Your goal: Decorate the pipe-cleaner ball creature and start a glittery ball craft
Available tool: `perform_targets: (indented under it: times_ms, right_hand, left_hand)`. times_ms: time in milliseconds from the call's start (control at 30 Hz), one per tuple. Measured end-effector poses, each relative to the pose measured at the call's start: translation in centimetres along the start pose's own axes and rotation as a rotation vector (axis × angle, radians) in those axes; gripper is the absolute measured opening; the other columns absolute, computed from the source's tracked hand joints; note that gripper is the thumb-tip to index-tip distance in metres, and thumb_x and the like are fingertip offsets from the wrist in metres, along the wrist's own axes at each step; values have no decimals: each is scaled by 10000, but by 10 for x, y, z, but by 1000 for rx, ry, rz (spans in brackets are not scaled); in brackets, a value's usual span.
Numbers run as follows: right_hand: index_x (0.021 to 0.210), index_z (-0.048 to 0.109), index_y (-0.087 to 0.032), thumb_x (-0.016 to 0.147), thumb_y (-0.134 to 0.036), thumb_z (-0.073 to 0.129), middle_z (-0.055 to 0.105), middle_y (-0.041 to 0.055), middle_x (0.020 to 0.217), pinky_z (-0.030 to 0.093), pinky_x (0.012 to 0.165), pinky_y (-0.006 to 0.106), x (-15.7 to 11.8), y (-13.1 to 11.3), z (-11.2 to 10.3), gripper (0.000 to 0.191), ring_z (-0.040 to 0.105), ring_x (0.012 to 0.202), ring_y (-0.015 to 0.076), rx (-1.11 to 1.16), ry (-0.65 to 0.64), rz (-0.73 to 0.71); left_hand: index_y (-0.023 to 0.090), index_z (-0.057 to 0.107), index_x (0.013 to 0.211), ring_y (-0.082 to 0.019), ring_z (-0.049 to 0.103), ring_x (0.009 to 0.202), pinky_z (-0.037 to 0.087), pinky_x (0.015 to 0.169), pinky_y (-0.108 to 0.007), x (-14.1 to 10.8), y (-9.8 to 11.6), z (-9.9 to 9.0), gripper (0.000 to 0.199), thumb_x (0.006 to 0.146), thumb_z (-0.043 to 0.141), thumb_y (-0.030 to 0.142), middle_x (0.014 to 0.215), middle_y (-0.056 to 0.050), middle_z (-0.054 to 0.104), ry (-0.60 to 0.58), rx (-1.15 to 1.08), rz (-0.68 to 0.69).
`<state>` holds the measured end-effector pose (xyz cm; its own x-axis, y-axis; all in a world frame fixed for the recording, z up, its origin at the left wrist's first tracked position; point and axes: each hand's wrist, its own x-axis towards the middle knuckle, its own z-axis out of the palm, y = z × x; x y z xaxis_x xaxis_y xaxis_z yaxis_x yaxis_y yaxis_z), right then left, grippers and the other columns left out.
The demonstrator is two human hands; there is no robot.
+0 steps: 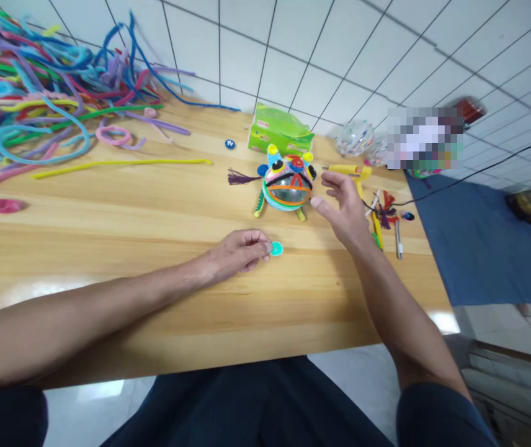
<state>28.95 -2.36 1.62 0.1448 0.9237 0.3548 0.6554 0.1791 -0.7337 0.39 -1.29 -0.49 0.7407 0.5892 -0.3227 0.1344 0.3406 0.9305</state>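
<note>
Left hand (247, 251) pinches disc (277, 248) by edge, perhaps keeping face clear. Right hand (343, 206) loose, just right of toy (288, 194).

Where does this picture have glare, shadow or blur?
Head view: white glare on the wooden table, at its near right corner and beyond the left forearm; head view: a soft shadow beside the right forearm; head view: a pixelated patch before the tiled wall, and the fuzzy stems look soft.
</note>
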Motion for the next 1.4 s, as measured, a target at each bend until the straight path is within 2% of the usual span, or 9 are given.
perform_targets:
  times_ms: [133,200,300,367,600,800,1000,1167,1400]
  right_hand:
    - [1265,708,-271,804,-849,758,710,111,1415,486,1217,588,30,26,14,740,622,1391,349,126,3,191]
    - [1170,747,-282,768,-891,754,753,73,1264,553,1145,538,36,29,20,730,660,1307,329,183,-17,246]
    - [1065,766,-289,772,-872,766,754,26,1002,643,936,435,37,23,24,652,725,1083,277,315,-101,328]
    - [1043,763,-284,769,-813,816,757,15,958,648,891,400,36,16,24,598,736,999,250,395,-160,363]
    - [1118,678,-299,646,-612,964,799,22,1147,586,1140,481,22,6,25,635,752,1149,277,531,-244,340]
    - [1260,518,-326,641,-592,951,730,48,1355,592,1129,474,6,2,26,801,715,1289,275,567,-303,281]
    - [1260,497,-312,590,-682,996,728,78,1340,594,1138,499,1,1,34,913,712,1307,309,590,-281,250]
    - [1261,472,-318,575,-596,1049,713,69,1355,558,1195,493,-5,5,42,938,693,1335,314,551,-216,234]
    - [1237,476,-316,546,-571,1068,693,71,1347,580,1157,511,-8,0,44,946,710,1275,312,556,-178,206]
  left_hand:
    - [191,625,819,-73,450,539,361,520,-219,2,-2,0,362,810,773,522,691,41,597,-5,-16,-7]
    - [191,628,829,-78,461,548,370,523,-221,2,-3,0,368,796,768,529,697,38,604,-3,-29,-3]
    - [191,631,841,-80,470,549,375,519,-224,4,-5,0,366,782,766,526,713,36,612,1,-47,2]
    - [191,631,843,-77,469,543,373,513,-223,4,-6,0,366,777,766,525,719,37,616,5,-52,5]
    - [181,641,857,-71,485,538,391,511,-218,5,-7,1,373,771,779,517,736,31,631,34,-73,-2]
    - [184,634,861,-68,483,532,393,498,-216,5,-6,0,396,755,809,524,755,29,643,32,-94,4]
    - [181,638,860,-65,478,523,394,488,-213,5,-6,1,386,764,830,502,746,30,637,55,-111,22]
    - [180,636,839,-65,479,507,394,471,-215,5,-8,3,404,744,847,511,729,31,634,92,-138,18]
    - [178,638,833,-62,498,499,395,461,-213,6,-7,3,400,723,869,485,746,23,661,125,-198,20]
